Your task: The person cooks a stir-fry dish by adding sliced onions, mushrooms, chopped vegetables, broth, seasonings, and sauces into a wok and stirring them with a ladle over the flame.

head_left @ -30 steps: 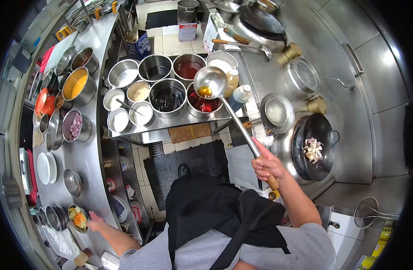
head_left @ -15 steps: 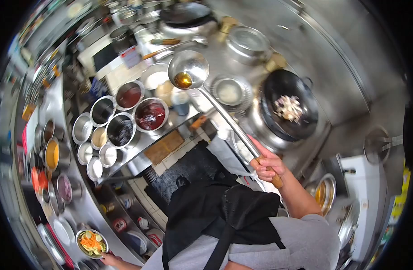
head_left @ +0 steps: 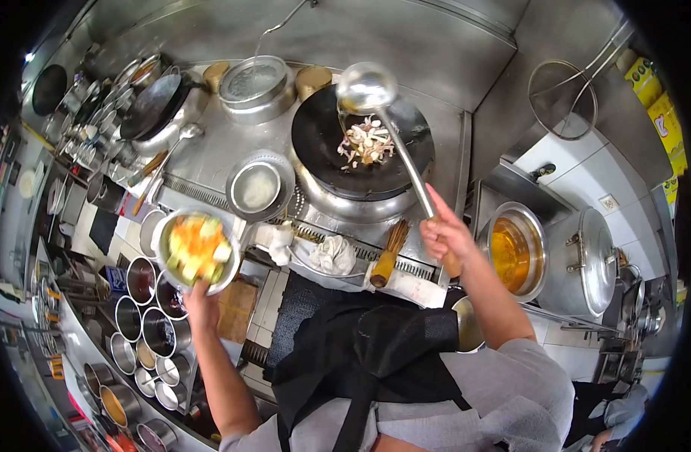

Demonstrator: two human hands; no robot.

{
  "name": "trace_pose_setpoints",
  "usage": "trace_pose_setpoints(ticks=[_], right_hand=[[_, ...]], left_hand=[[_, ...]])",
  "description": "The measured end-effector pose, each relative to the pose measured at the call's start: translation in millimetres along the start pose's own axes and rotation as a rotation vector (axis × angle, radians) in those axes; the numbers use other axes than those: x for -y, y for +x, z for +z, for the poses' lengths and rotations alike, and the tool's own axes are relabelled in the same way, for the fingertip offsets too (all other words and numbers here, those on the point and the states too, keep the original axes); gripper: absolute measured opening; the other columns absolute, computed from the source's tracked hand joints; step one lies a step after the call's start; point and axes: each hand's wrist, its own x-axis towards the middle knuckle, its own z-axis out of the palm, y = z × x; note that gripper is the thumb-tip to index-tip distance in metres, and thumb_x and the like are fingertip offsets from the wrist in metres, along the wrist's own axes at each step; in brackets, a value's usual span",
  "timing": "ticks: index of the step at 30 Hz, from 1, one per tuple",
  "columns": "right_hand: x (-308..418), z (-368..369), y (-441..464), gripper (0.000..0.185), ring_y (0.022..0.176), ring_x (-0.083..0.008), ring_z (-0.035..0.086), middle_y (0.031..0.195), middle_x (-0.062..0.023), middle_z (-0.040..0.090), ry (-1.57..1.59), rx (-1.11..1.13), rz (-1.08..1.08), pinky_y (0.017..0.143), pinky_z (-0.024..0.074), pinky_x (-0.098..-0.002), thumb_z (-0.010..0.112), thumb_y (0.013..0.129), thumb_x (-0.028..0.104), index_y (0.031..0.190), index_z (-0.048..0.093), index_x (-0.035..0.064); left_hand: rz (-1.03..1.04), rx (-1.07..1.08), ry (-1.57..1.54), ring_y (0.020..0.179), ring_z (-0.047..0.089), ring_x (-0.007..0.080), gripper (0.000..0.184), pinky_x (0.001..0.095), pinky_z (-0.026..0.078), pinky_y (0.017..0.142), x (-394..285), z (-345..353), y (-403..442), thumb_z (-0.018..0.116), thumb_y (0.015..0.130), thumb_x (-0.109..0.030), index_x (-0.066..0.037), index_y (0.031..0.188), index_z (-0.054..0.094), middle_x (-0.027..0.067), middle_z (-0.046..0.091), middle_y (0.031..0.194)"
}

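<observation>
My right hand (head_left: 445, 230) is closed round the wooden handle of a long metal ladle (head_left: 366, 89). The ladle's bowl is over the left-back part of a black wok (head_left: 315, 151), and a thin trickle seems to run down from its edge. Pale, purplish chopped pieces (head_left: 366, 143), perhaps onion, lie in the middle of the wok. At the left, my left hand (head_left: 201, 305) grips the near rim of a metal bowl (head_left: 229, 277), held up off any surface. Orange and green cut vegetables (head_left: 198, 248), slightly blurred, fill that bowl.
A strainer (head_left: 256, 187) rests left of the wok. A bamboo brush (head_left: 391, 252) and white cloth (head_left: 333, 256) lie along the stove's front. On the right stands a pot of amber liquid (head_left: 511, 256). Several sauce pots (head_left: 158, 331) line the left counter.
My view has turned right. My left hand has lifted the vegetable bowl from the left counter toward the stove. My right hand has brought the ladle, which held amber liquid, over the wok.
</observation>
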Motion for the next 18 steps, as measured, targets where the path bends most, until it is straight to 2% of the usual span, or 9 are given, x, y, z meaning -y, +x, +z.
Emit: trace_pose_setpoints(ticks=[2, 4, 8, 10, 12, 13, 14, 15, 18], right_hand=[[-11, 1, -10, 0.081, 0.044, -0.0089, 0.040, 0.065, -0.0010, 0.044, 0.071, -0.084, -0.023, 0.039, 0.0361, -0.0242, 0.051, 0.091, -0.001, 0.155, 0.013, 0.0307], [-13, -14, -20, 0.085, 0.044, -0.0089, 0.041, 0.062, -0.0001, 0.043, -0.380, -0.286, -0.051, 0.039, 0.0374, -0.0243, 0.050, 0.088, -0.004, 0.155, 0.012, 0.0302], [-21, -72, -58, 0.087, 0.046, -0.0089, 0.044, 0.056, 0.0012, 0.043, -0.721, -0.335, 0.104, 0.042, 0.0401, -0.0271, 0.050, 0.087, -0.004, 0.155, 0.011, 0.0309], [-39, -85, -70, 0.086, 0.048, -0.0147, 0.050, 0.056, -0.0030, 0.047, -0.832, -0.380, 0.143, 0.046, 0.0437, -0.0319, 0.051, 0.086, -0.003, 0.155, 0.012, 0.0302], [-55, -87, -82, 0.086, 0.051, -0.0205, 0.055, 0.056, -0.0072, 0.051, -0.941, -0.427, 0.186, 0.051, 0.0472, -0.0366, 0.052, 0.086, -0.001, 0.155, 0.012, 0.0296], [-61, -85, -86, 0.085, 0.057, -0.0285, 0.059, 0.060, -0.0121, 0.056, -1.151, -0.445, 0.106, 0.058, 0.0487, -0.0422, 0.052, 0.085, 0.001, 0.155, 0.013, 0.0294], [-65, -83, -89, 0.084, 0.064, -0.0365, 0.062, 0.064, -0.0169, 0.060, -1.360, -0.465, 0.023, 0.064, 0.0501, -0.0478, 0.053, 0.085, 0.003, 0.155, 0.014, 0.0292], [-67, -80, -91, 0.083, 0.076, -0.0459, 0.061, 0.079, -0.0236, 0.065, -1.407, -0.485, 0.029, 0.074, 0.0479, -0.0547, 0.054, 0.083, 0.005, 0.154, 0.017, 0.0293], [-76, -67, -95, 0.080, 0.077, -0.0445, 0.062, 0.089, -0.0242, 0.065, -1.616, -0.521, -0.010, 0.073, 0.0487, -0.0541, 0.054, 0.084, 0.007, 0.153, 0.019, 0.0292]], left_hand=[[-0.039, 0.093, -0.011, 0.095, 0.067, 0.0273, 0.054, 0.0403, 0.060, 0.067, 5, 82, 27, 0.055, 0.082, 0.000, -0.003, 0.134, 0.042, 0.0137, 0.059, 0.120], [0.046, 0.222, 0.132, 0.106, 0.062, 0.0313, 0.059, 0.0458, 0.057, 0.081, 7, 159, 37, 0.053, 0.084, 0.001, -0.002, 0.140, 0.035, 0.0188, 0.053, 0.127], [0.848, 0.223, 0.916, 0.121, 0.050, 0.0434, 0.080, 0.0479, 0.043, 0.102, 44, 264, 83, 0.052, 0.079, 0.004, -0.008, 0.151, 0.019, 0.0265, 0.029, 0.146], [0.663, 0.223, 0.991, 0.115, 0.053, 0.0467, 0.082, 0.0502, 0.046, 0.095, 35, 320, 68, 0.051, 0.079, 0.005, -0.018, 0.152, 0.021, 0.0269, 0.029, 0.145], [0.719, 0.271, 1.211, 0.109, 0.056, 0.0475, 0.081, 0.0504, 0.049, 0.090, 33, 351, 81, 0.049, 0.081, 0.004, -0.024, 0.151, 0.023, 0.0261, 0.032, 0.142], [0.872, 0.284, 1.247, 0.104, 0.059, 0.0457, 0.078, 0.0501, 0.051, 0.085, 34, 361, 91, 0.047, 0.082, 0.004, -0.024, 0.151, 0.023, 0.0241, 0.033, 0.142], [0.880, 0.298, 1.245, 0.104, 0.059, 0.0457, 0.078, 0.0501, 0.051, 0.085, 32, 369, 103, 0.047, 0.082, 0.004, -0.024, 0.151, 0.023, 0.0241, 0.033, 0.142], [0.914, 0.281, 1.248, 0.103, 0.059, 0.0449, 0.079, 0.0499, 0.051, 0.085, 24, 379, 107, 0.048, 0.081, 0.004, -0.023, 0.151, 0.023, 0.0231, 0.033, 0.141], [1.010, 0.187, 1.128, 0.103, 0.060, 0.0418, 0.083, 0.0498, 0.052, 0.081, 6, 396, 116, 0.055, 0.078, 0.006, -0.020, 0.151, 0.023, 0.0197, 0.034, 0.141]])
